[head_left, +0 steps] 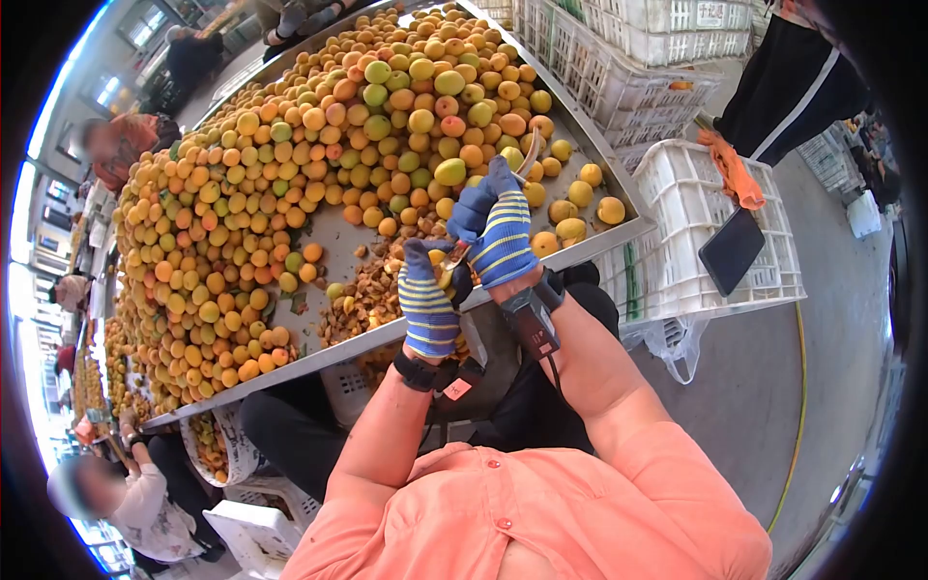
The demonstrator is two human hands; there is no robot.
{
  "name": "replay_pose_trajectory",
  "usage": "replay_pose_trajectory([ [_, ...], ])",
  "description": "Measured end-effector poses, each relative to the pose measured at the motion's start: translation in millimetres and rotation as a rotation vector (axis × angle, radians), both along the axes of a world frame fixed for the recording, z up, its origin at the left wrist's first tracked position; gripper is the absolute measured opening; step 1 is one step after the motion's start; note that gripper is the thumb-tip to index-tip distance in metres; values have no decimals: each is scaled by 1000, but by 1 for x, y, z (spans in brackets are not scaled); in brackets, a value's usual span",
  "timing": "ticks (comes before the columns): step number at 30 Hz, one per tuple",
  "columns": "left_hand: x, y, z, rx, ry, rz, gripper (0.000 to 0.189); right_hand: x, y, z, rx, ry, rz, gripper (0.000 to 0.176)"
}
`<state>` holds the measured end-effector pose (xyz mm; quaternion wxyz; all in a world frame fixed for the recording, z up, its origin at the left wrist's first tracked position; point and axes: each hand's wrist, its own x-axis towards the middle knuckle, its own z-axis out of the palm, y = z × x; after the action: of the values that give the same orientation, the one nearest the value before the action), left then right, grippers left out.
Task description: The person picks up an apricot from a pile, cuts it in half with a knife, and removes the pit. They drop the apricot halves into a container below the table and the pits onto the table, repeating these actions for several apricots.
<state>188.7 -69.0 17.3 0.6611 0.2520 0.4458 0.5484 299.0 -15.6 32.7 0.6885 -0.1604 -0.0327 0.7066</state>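
Both my hands wear blue-and-yellow striped gloves and are close together over the near edge of a metal table (pixel 365 333). My left hand (pixel 428 304) is closed round an apricot (pixel 440 258), mostly hidden by the fingers. Just right of it, my right hand (pixel 498 232) grips a curved tool (pixel 530 155); its pale end sticks up past the fist, and its working end is down by the apricot. Brown pits and fruit scraps (pixel 380 282) lie beside my left hand. A large heap of whole apricots (pixel 290 164) covers the table beyond.
White plastic crates (pixel 619 82) are stacked right of the table. Another crate (pixel 667 193) holds up a dark flat device (pixel 732 251) and an orange cloth (pixel 732 169). A person (pixel 126 498) sits at the lower left. Below the table edge is a sack of fruit (pixel 210 447).
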Motion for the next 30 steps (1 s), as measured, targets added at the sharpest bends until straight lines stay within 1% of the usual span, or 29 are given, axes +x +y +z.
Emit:
replay_pose_trajectory([
  [2,-2,-1,2,-18,-61,7,44,-2,1,0,3,15,36,50],
  [5,-8,0,-2,1,-84,-62,43,-4,2,-4,18,70,70,50],
  [6,-7,2,-2,-20,-84,-39,42,-4,3,-5,28,90,82,50],
  [9,-5,4,-8,31,-150,-22,42,-8,6,-11,34,97,71,50],
  [10,-12,14,-21,6,-337,-147,45,-11,6,-12,0,126,106,49],
  [11,-14,15,-35,-13,-344,-137,46,-13,5,-12,-14,80,98,49],
  [13,-7,16,-32,-58,-353,-130,48,-16,2,-4,-43,-7,65,49],
  [14,-5,16,-29,-71,-414,-142,53,-17,4,-5,-73,7,64,49],
  [17,-18,19,-18,-8,-236,-207,55,-11,4,2,85,-39,15,50],
  [18,-18,24,-21,-2,-262,-208,55,-8,3,8,91,-46,-9,49],
  [21,-19,21,-22,-32,-189,-191,55,-5,1,17,149,-301,-142,48],
  [22,-16,19,-15,-48,-163,-168,56,-7,-3,25,114,-367,-195,47],
  [25,-18,24,-19,-35,-143,-225,57,-10,-9,30,202,-489,-144,44],
  [26,-20,26,-21,-31,-127,-275,59,-12,-7,28,188,-549,-152,41],
  [29,-14,36,-23,-69,-124,-251,61,-12,-8,25,229,-539,-108,41],
  [30,-14,40,-23,-31,-181,-277,61,-10,-4,22,223,-488,-138,44],
])
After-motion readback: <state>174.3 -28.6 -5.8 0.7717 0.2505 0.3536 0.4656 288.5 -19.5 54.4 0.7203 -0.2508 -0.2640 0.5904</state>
